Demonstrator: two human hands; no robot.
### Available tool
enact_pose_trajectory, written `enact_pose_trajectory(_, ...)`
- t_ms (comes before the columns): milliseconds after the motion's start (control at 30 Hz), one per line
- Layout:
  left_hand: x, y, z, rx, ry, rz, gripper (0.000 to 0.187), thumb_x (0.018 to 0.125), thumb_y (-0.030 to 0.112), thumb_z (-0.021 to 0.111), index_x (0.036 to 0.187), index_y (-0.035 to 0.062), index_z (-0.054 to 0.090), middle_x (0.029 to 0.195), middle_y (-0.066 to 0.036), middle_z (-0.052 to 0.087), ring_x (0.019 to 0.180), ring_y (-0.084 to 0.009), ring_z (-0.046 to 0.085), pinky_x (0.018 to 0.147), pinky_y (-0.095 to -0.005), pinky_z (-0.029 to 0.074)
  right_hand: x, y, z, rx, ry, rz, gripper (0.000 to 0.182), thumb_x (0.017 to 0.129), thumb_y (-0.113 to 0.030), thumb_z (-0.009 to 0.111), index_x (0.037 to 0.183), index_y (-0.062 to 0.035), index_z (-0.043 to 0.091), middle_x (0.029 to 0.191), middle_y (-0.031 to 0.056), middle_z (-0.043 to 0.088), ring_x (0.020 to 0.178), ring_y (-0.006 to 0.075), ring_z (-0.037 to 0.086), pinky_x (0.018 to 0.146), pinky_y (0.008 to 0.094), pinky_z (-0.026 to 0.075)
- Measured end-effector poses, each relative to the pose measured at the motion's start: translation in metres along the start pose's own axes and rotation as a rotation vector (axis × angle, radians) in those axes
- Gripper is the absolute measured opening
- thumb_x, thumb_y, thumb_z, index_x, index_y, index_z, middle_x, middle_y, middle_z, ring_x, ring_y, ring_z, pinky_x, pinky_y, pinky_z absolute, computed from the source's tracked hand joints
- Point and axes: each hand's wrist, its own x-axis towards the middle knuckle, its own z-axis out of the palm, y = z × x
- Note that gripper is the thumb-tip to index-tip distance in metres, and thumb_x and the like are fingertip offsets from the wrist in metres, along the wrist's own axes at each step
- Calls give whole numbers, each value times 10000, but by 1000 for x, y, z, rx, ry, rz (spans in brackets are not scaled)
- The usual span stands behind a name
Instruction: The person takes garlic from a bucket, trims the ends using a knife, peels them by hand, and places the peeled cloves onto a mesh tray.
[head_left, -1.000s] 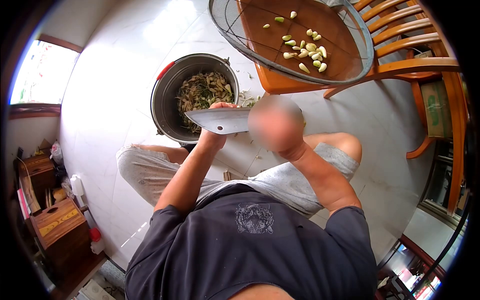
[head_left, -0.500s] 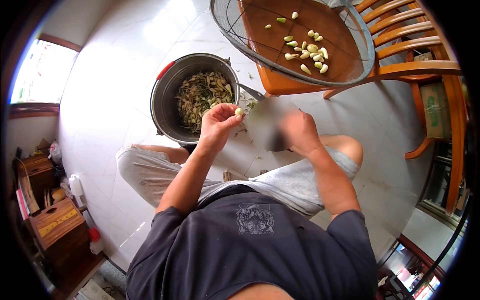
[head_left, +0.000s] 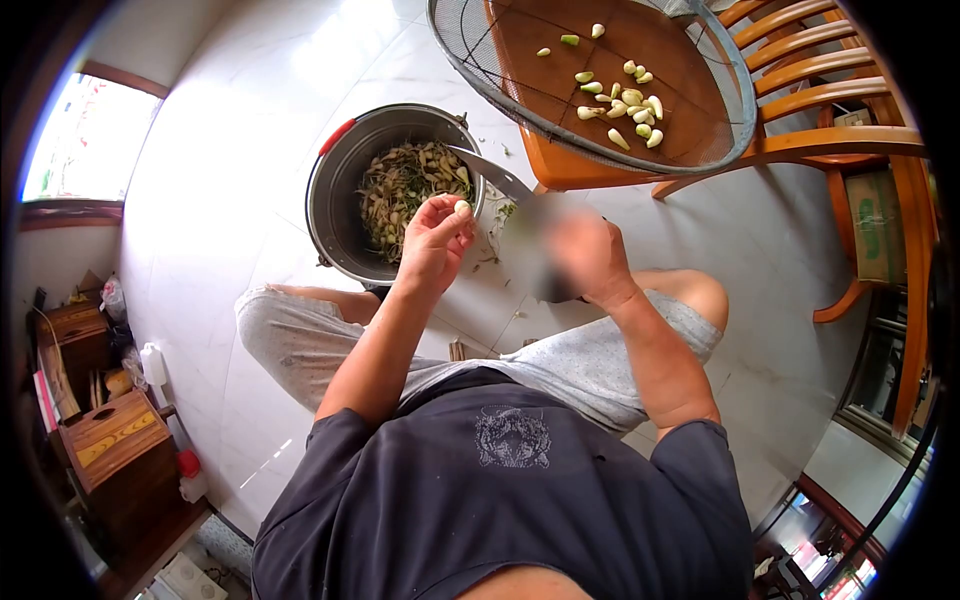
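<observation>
Between the fingertips of my left hand (head_left: 436, 243) is a small pale onion-like bulb (head_left: 461, 207), held beside the bucket's near right rim. My right hand (head_left: 592, 258) is closed around a knife; a blurred patch hides the handle and part of the fingers. The knife's blade (head_left: 497, 175) points up and left, its tip appearing over the right rim of the metal bucket (head_left: 330, 215). Inside the bucket lies a heap of untrimmed bulbs (head_left: 405, 190) with stalks and roots. Cleaned white-green bulbs (head_left: 632, 97) rest in a round mesh sieve (head_left: 741, 110) at upper right.
The sieve sits on a wooden chair (head_left: 560, 165) with a slatted back. Green and brown scraps (head_left: 490, 245) lie on the tiled floor (head_left: 230, 200) right of the bucket. My bent legs (head_left: 300, 330) flank the work area. A wooden cabinet (head_left: 115, 440) stands at lower left.
My left hand has lifted the bulb slightly up and left. The knife blade has shifted left, so its tip now overlaps the bucket's rim. The whole view has moved slightly.
</observation>
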Motion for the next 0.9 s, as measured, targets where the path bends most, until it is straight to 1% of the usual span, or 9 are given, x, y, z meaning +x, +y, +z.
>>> enact_pose_trajectory(100, -1, 1, 9, 20, 96, -17, 161, 842, 9, 625, 975, 41, 540, 867, -69, 599, 753, -158, 603, 645, -264, 502, 5, -11, -7, 54, 4, 36, 91, 744, -49, 567, 663, -10, 551, 646, 156, 556, 589, 329, 530, 536, 397, 432)
enact_pose_trajectory(267, -3, -7, 12, 108, 180, 13, 157, 825, 6, 643, 924, 36, 525, 845, -91, 612, 714, -187, 626, 620, -280, 516, 10, -32, -11, 152, 62, 47, 68, 743, -38, 554, 678, -23, 542, 679, 136, 556, 634, 310, 527, 563, 401, 423)
enact_pose_trajectory(367, -5, -11, 16, 137, 198, 23, 157, 824, 13, 650, 897, 26, 512, 839, -97, 615, 706, -187, 629, 607, -281, 517, 12, -40, -11, 119, -16, 93, 29, 732, -38, 551, 705, -37, 540, 683, 118, 531, 639, 300, 514, 559, 393, 415)
enact_pose_trajectory(400, -6, -12, 18, 143, 200, 23, 158, 825, 17, 651, 889, 21, 507, 839, -99, 616, 705, -184, 629, 603, -281, 518, 12, -41, -11, 100, -53, 108, 53, 744, -26, 573, 796, -31, 581, 732, 124, 566, 654, 287, 549, 577, 367, 441)
enact_pose_trajectory(467, -7, -15, 19, 135, 179, 17, 159, 825, 14, 650, 882, 20, 502, 829, -104, 618, 697, -187, 630, 598, -281, 520, 11, -43, -12, 60, -125, 139, 215, 770, -1, 618, 979, -19, 663, 830, 135, 636, 684, 262, 617, 613, 315, 492)
enact_pose_trajectory(567, -9, -16, 24, 134, 152, 11, 155, 828, 12, 644, 876, 21, 497, 810, -111, 623, 679, -190, 632, 592, -279, 521, 12, -43, -11, 55, -111, 85, 212, 769, -5, 614, 975, -24, 662, 826, 131, 634, 685, 266, 615, 615, 317, 492)
enact_pose_trajectory(667, -8, -17, 23, 127, 134, 8, 143, 835, 9, 632, 872, 26, 495, 794, -113, 628, 665, -193, 633, 592, -277, 523, 15, -47, -13, -1, -127, 72, 229, 756, 1, 615, 979, -31, 657, 811, 124, 624, 682, 270, 609, 613, 323, 492)
enact_pose_trajectory(900, -7, -18, 18, 97, 99, -18, 117, 849, -7, 601, 866, 35, 493, 786, -109, 628, 648, -189, 626, 577, -283, 517, 12, -44, -10, 17, -112, 48, 236, 745, -4, 619, 977, -41, 648, 779, 112, 602, 661, 273, 590, 596, 339, 484)
